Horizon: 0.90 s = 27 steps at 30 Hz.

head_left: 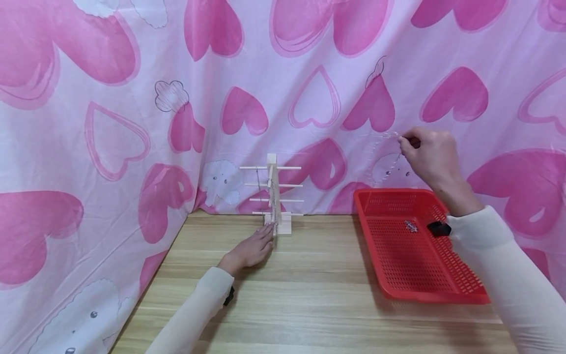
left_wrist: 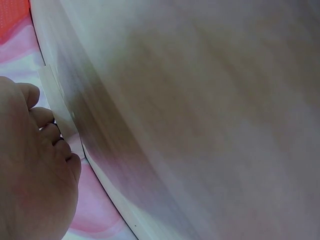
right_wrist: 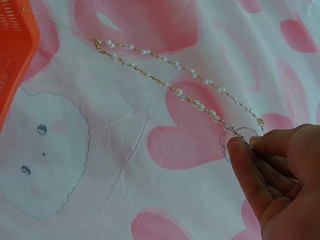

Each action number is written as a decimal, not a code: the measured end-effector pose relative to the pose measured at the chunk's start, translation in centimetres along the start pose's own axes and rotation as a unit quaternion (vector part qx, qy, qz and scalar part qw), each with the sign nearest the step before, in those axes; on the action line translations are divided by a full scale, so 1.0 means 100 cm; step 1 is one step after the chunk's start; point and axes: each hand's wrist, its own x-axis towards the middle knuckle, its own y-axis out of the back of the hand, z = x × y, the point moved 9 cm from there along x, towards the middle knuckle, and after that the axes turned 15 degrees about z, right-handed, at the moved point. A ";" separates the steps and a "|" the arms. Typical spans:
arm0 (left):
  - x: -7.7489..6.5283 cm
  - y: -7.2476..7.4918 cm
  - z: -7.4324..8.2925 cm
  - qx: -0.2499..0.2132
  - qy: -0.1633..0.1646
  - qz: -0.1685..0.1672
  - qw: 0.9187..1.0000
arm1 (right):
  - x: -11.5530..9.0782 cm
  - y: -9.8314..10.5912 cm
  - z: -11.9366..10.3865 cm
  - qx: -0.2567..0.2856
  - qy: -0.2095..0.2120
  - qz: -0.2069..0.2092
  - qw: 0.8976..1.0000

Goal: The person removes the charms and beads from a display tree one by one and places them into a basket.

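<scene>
In the head view my right hand [head_left: 431, 155] is raised above the red basket. Thumb and forefinger pinch a necklace [right_wrist: 180, 92] of small pearl-like beads on a gold chain, which stretches toward the basket side in the right wrist view. My left hand [head_left: 253, 247], fingers extended, reaches to the foot of a wooden display stand [head_left: 284, 226] and touches it. In the left wrist view the left hand [left_wrist: 35, 170] is beside a pale wooden piece [left_wrist: 60, 107]. The stand has several crosswise pegs; a thin dark chain [head_left: 260, 189] hangs on their left side.
A red perforated basket [head_left: 380, 268] sits on the right of the wooden table [head_left: 318, 305], with a small beaded bundle [head_left: 410, 226] inside. Behind the stand and along the left hangs a pink heart-patterned cloth [head_left: 245, 110].
</scene>
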 end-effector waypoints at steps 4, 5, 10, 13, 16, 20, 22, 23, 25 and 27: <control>0.000 -0.001 0.000 -0.001 0.000 -0.001 1.000 | -0.001 0.006 0.007 -0.010 0.007 0.006 1.000; 0.000 -0.001 0.000 -0.002 0.000 -0.002 1.000 | -0.002 0.007 0.009 -0.013 0.007 0.005 1.000; 0.000 -0.001 -0.002 -0.002 0.002 0.000 1.000 | -0.008 0.009 0.020 -0.020 -0.008 -0.019 1.000; -0.001 -0.001 -0.001 0.000 0.002 0.001 1.000 | -0.012 0.009 0.026 -0.023 -0.018 -0.037 0.999; -0.001 -0.001 -0.001 -0.002 0.000 0.000 1.000 | -0.016 0.007 0.032 -0.023 -0.027 -0.051 0.998; -0.001 -0.001 0.000 -0.005 -0.001 -0.001 1.000 | -0.023 0.007 0.039 -0.021 -0.034 -0.063 0.997; -0.001 -0.001 0.001 -0.004 0.000 -0.002 1.000 | -0.026 0.008 0.041 -0.025 -0.030 -0.063 0.997; -0.001 0.000 0.000 -0.004 0.001 -0.001 1.000 | -0.027 0.008 0.042 -0.024 -0.030 -0.065 0.997; -0.001 0.000 0.000 -0.003 0.002 0.000 1.000 | -0.031 0.007 0.044 -0.026 -0.031 -0.069 0.997; -0.001 0.000 0.000 -0.002 0.003 0.000 1.000 | -0.034 0.006 0.045 -0.029 -0.024 -0.069 0.997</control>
